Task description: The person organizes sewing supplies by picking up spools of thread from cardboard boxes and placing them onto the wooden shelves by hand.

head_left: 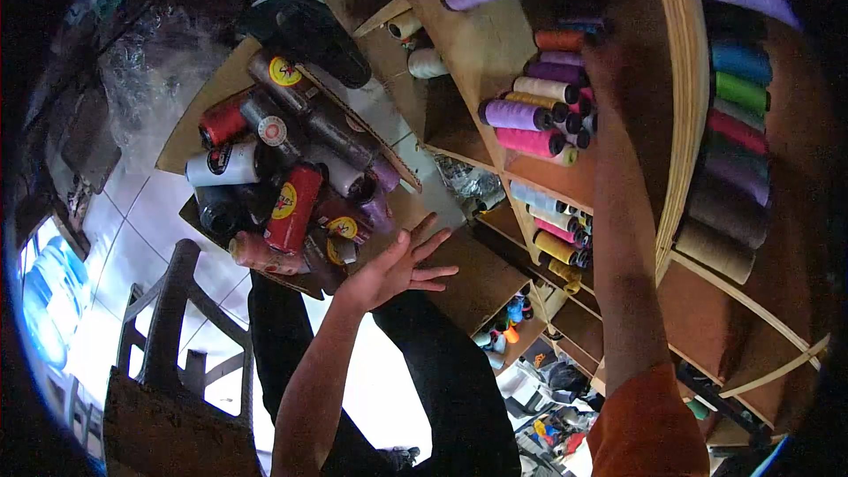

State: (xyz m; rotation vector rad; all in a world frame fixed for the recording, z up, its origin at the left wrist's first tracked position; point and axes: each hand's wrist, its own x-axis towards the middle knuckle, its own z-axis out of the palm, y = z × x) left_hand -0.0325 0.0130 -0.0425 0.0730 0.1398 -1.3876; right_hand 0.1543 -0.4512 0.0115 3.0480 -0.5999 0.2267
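My left hand is held palm up with its fingers spread, empty, beside a cardboard box full of thread spools. Among them are a red spool, a white spool and dark ones. My right arm reaches up into a wooden shelf, where my right hand is at the upper row of spools. Shadow hides its fingers and anything in them. Near it lie an orange spool, a cream spool and a pink spool.
More spools, such as a green spool, fill the compartment at the right. A plastic chair stands at the lower left. A dark shoe is behind the box. Lower shelves hold yellow and pink spools.
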